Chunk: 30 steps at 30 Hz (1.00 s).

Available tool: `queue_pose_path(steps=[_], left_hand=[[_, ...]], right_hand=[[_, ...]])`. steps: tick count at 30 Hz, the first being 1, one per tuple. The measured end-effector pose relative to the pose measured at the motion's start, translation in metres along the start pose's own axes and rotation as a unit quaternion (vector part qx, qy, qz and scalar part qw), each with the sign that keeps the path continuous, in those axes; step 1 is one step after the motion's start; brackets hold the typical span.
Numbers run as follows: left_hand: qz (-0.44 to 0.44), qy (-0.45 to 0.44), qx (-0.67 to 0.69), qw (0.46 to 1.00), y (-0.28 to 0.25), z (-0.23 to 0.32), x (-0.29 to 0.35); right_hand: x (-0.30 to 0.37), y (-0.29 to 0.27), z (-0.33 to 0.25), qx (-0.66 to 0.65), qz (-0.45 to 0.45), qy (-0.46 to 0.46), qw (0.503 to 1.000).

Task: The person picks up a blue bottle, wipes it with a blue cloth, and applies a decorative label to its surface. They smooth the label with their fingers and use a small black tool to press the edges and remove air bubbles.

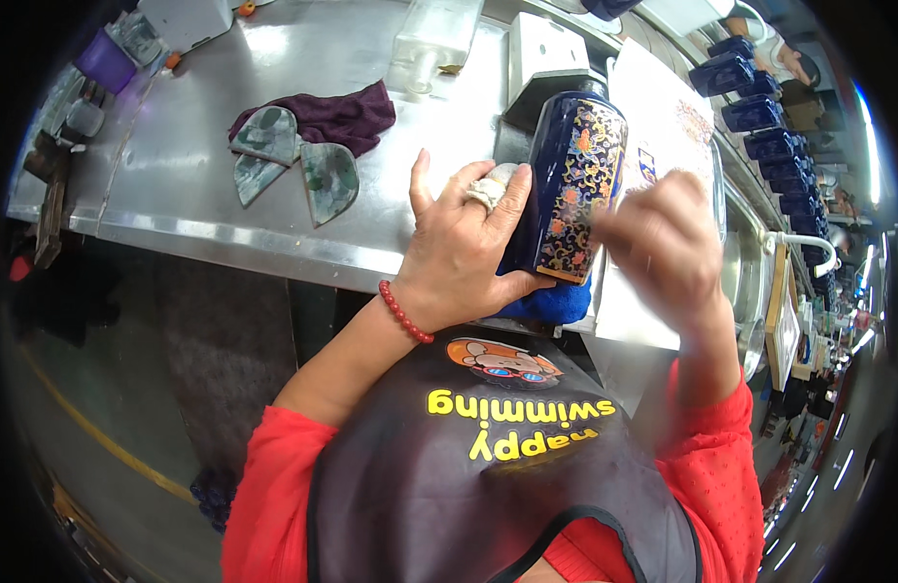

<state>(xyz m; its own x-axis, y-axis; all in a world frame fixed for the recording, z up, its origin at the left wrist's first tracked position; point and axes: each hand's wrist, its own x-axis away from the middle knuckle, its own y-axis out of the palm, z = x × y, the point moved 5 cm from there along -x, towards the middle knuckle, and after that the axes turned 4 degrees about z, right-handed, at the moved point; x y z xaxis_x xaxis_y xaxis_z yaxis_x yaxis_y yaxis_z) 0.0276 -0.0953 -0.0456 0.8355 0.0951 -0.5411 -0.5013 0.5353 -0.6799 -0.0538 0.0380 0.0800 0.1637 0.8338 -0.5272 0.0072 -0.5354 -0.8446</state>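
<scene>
One dark blue bottle (578, 180), right of the frame's upper centre, looks rigid, slick and breakable, so cradle its sides and base. Your left hand (459, 248) spreads against it; blur hides whether your right hand (668, 248) pinches anything. The white box (544, 49) crowds its neck, while the purple cloth (337, 117) lies upper left, well apart.

Left hand (461, 243) splayed; right hand (671, 248) curled, blurred

The right hand (668, 248) is motion-blurred, its contact with the dark-blue patterned bottle (582, 185) unclear; a blue cloth (558, 305) is partly hidden beneath; the upper edge crops a clear glass bottle (434, 39).
</scene>
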Motion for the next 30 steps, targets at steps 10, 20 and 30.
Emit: queue_pose_path(steps=[10, 20, 30], left_hand=[[-0.037, -0.042, 0.066, 0.996, 0.017, 0.001, 0.011], [0.039, -0.109, 0.153, 0.981, 0.016, 0.001, 0.008], [0.003, 0.067, -0.047, 0.997, -0.003, 0.057, 0.002]], right_hand=[[0.031, 0.003, 0.001, 0.06, 0.041, 0.033, 0.997], [0.101, 0.028, 0.036, -0.337, 0.095, 0.447, 0.823], [0.121, 0.037, 0.045, -0.371, 0.141, 0.484, 0.78]])
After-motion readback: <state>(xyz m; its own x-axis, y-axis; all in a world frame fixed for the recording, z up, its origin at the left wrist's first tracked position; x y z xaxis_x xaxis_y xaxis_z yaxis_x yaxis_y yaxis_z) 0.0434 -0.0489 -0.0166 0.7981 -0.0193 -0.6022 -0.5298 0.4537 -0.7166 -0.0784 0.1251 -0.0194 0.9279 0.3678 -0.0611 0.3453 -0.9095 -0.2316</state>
